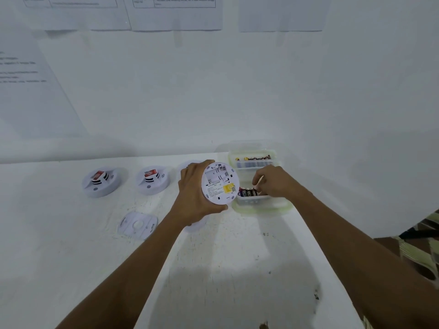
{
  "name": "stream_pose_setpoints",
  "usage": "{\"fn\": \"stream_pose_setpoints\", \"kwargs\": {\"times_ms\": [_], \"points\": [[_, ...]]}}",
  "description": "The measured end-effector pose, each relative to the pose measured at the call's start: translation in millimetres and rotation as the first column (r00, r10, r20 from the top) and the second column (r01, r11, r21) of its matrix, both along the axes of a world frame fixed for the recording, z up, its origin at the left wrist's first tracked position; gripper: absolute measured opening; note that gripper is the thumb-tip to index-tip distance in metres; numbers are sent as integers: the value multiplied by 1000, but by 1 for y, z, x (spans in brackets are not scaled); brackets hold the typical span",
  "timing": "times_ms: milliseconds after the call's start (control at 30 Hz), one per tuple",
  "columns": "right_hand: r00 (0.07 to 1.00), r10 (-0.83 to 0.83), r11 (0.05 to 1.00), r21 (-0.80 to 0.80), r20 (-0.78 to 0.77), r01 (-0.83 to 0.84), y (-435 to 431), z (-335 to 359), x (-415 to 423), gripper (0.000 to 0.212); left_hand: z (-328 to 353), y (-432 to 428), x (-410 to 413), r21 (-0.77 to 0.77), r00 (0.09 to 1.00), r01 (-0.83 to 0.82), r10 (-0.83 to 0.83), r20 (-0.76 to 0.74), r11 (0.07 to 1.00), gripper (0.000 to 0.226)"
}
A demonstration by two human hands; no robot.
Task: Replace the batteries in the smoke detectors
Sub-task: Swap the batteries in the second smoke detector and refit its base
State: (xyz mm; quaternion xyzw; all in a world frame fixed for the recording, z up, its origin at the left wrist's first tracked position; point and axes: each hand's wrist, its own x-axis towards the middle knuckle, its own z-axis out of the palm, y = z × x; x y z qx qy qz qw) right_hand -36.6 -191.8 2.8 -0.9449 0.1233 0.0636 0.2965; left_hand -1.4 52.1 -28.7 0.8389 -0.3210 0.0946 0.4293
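My left hand (193, 193) grips a round white smoke detector (219, 184) by its rim, tilted so its back faces me. Its battery bay looks empty, and a yellow label sits lower right. My right hand (273, 182) reaches into the near clear plastic box (259, 205) with fingers curled down over a row of dark batteries (248, 192). Whether it pinches one is hidden. A second clear box (253, 161) behind holds more batteries.
Two more white smoke detectors (102, 182) (153, 179) with red labels stand on the white table at the left. A flat white mounting plate (137, 224) lies in front of them. Another white round piece (187, 166) shows behind my left hand. The wall is close behind.
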Motion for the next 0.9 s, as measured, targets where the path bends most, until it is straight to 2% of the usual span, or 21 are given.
{"fn": "stream_pose_setpoints", "kwargs": {"times_ms": [167, 333, 400, 533, 667, 767, 900], "points": [[1000, 13, 998, 69, 4, -13, -1, 8, 3, 15, 0, -6, 12, 25, 1000, 0, -1, 16, 1000, 103], [959, 59, 998, -37, 276, -51, -5, 28, 33, 10, 0, -10, 24, 2, 1000, 3, -3, 12, 1000, 100], [948, 53, 997, -63, 313, -35, -10, 32, 55, 9, 1, -11, 28, 3, 999, -1, 1, 33, 1000, 101], [984, 109, 982, -166, 138, -86, -14, 22, 100, 10, -1, -11, 40, 22, 999, -10, 9, 41, 1000, 103], [990, 134, 966, -216, -39, -139, -9, 11, 125, 23, -3, -11, 49, 18, 999, -13, 13, 51, 1000, 103], [987, 142, 967, -204, -75, -155, -5, 7, 134, 18, -4, -10, 52, 25, 998, -22, 20, 59, 999, 103], [994, 101, 983, -147, -44, -107, -3, 1, 137, 5, -7, -8, 55, 37, 998, -30, 28, 48, 999, 105]]}}
